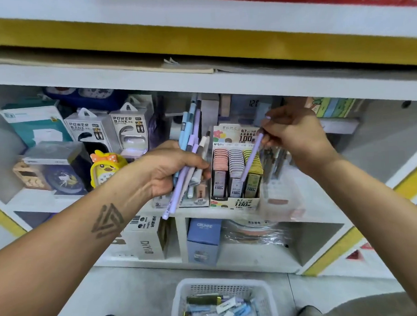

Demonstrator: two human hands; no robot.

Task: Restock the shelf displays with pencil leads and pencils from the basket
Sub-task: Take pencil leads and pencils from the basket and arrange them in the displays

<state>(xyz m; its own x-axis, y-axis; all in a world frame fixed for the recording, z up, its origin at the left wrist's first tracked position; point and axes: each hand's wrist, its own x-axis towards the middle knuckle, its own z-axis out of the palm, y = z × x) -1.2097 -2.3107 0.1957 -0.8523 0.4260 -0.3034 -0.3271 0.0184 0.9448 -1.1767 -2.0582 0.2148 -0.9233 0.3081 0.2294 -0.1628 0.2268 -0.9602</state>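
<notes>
The right hand [295,136] pinches one lilac pencil [251,156] by its upper end between thumb and fingertips, the shaft slanting down and to the left so its lower tip lies in front of the pencil-lead display box [237,173]. Held that high up, the pencil can probably be steered tip-first into a holder; the likely target is the clear pencil rack [275,159] just right of the display box, though its slots are too blurred to make out.

The left hand [169,170] is curled round a bundle of pencils [190,144], blue, lilac and pale ones, gripped near the middle just left of the display box. The bundle fans out above and below the fist, which seems to serve as a ready supply the other hand can draw from one at a time.

The display box stands on the white shelf [312,201], its rows of pink, grey and yellow lead cases packed full, so the leads there look stocked.

Far below the display box, on the floor between the person's shoes, the white basket [182,300] holds more blue and lilac stock, so restocking is not finished.

Left of the display box, past the bundle, stand power bank boxes [89,129] and a yellow duck clock [105,169].
</notes>
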